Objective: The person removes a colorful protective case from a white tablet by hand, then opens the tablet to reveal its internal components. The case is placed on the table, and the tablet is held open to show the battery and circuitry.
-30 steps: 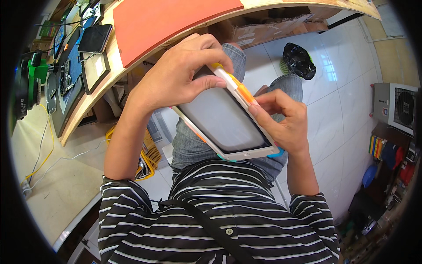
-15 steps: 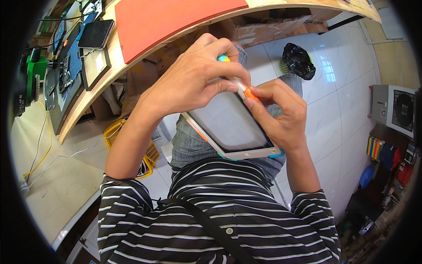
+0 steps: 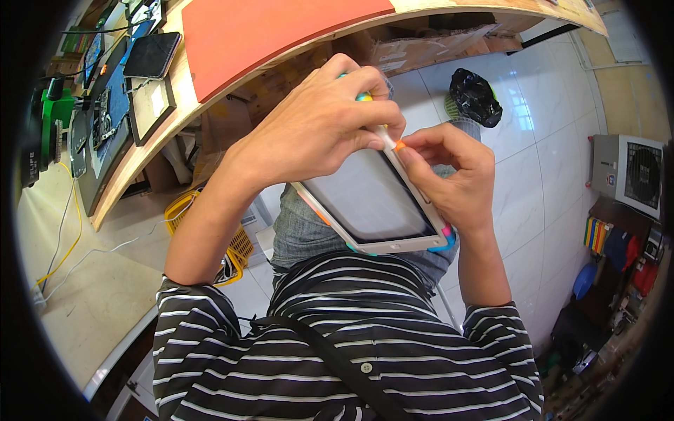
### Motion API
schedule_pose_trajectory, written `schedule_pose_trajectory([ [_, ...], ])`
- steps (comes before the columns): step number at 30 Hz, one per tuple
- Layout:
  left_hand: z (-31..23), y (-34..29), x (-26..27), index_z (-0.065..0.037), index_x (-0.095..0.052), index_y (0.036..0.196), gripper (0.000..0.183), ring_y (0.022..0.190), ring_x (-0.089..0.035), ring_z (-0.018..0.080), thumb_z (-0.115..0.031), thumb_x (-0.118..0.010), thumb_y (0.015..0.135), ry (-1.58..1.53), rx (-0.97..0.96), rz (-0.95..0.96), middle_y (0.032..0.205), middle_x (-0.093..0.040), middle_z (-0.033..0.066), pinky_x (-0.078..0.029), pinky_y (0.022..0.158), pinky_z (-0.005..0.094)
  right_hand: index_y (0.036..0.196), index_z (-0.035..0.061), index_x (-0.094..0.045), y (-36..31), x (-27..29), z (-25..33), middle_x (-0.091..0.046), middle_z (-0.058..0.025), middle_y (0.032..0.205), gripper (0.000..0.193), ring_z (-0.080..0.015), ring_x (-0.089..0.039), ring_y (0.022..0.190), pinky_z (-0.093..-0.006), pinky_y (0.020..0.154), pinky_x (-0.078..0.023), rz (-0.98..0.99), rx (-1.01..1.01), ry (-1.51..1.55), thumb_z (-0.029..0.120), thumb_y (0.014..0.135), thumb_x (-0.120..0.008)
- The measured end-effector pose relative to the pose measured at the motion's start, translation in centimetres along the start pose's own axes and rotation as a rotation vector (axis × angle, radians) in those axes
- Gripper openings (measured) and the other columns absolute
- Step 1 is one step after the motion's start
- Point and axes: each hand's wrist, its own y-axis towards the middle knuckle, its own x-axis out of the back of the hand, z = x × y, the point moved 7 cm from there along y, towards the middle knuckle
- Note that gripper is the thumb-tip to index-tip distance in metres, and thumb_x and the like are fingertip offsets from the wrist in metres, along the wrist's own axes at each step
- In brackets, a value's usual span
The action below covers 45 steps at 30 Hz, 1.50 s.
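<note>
On my lap rests a tablet (image 3: 361, 196) with a grey screen, black border and pale frame. Orange, teal, pink and blue patches mark the frame's edges and corners. My left hand (image 3: 337, 116) reaches across the far end, its fingers curled round the frame, where a yellow and teal corner shows between them. At the right edge, close to the left thumb, my right hand (image 3: 453, 172) pinches a small orange piece (image 3: 399, 146) of the frame between thumb and forefinger. I cannot tell whether that piece is loose. The fingers hide much of the far and right edges.
A wooden bench (image 3: 421, 8) with an orange-red mat (image 3: 281, 35) curves ahead. Phones, including a black one (image 3: 151, 55), and repair parts lie at its left. Below are a cardboard box (image 3: 435, 52), a yellow basket (image 3: 242, 245) and a bin with a black bag (image 3: 476, 97).
My right hand has shifted slightly right, its fingertips covering more of the orange piece. A pink patch at the tablet's near right corner has come into view. My left hand has barely moved.
</note>
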Motion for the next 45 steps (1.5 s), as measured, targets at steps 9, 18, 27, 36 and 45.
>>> schedule_pose_trajectory([
  [9,0.2,0.1,0.0,-0.014,-0.072,0.103,0.025,0.105,-0.053,0.0302,-0.021,-0.080,0.081,-0.109,0.009,-0.015,0.107,-0.063,0.0051,-0.047,0.092,0.0410,0.085,-0.0010,-0.072,0.2,-0.2,0.0,-0.070,-0.0066,0.079,0.006,-0.0110,-0.066,0.068,-0.0237,0.059,-0.051,0.077,-0.004,0.062,0.000,0.083,-0.077],
  [18,-0.6,-0.2,0.3,-0.015,-0.074,0.099,0.024,0.102,-0.052,0.0283,-0.015,-0.082,0.077,-0.074,-0.037,-0.008,0.103,-0.060,0.0034,-0.047,0.089,0.0406,0.084,-0.0001,-0.069,0.8,-0.6,-2.7,-0.069,-0.0039,0.079,0.007,-0.0073,-0.063,0.070,-0.0227,0.061,-0.051,0.254,-0.403,0.476,0.004,0.086,-0.074],
  [27,-1.0,0.3,-0.1,-0.016,-0.071,0.100,0.025,0.104,-0.052,0.0280,-0.012,-0.081,0.078,-0.010,0.038,0.127,0.104,-0.060,0.0016,-0.043,0.093,0.0422,0.082,0.0080,-0.064,1.3,-2.4,-4.3,-0.071,-0.0028,0.088,0.009,-0.0088,-0.067,0.080,-0.0244,0.066,-0.055,0.430,-0.647,0.656,0.015,0.086,-0.069],
  [36,-0.9,0.0,-0.2,-0.013,-0.068,0.100,0.022,0.105,-0.055,0.0282,-0.012,-0.079,0.081,0.097,0.067,0.251,0.098,-0.066,0.0029,-0.042,0.085,0.0411,0.102,0.0066,-0.067,0.2,-4.1,-5.3,-0.068,-0.0005,0.095,0.022,-0.0076,-0.062,0.083,-0.0269,0.072,-0.054,0.529,-0.743,0.717,0.021,0.089,-0.077],
  [45,-1.2,0.2,1.2,-0.011,-0.069,0.105,0.034,0.088,-0.058,0.0267,-0.017,-0.084,0.075,0.125,0.106,0.001,0.095,-0.071,0.0007,-0.048,0.078,0.0370,0.106,0.0002,-0.074,0.1,0.8,0.4,-0.071,-0.0064,0.095,0.020,-0.0128,-0.068,0.080,-0.0257,0.064,-0.054,0.177,-0.106,-0.026,0.006,0.088,-0.080],
])
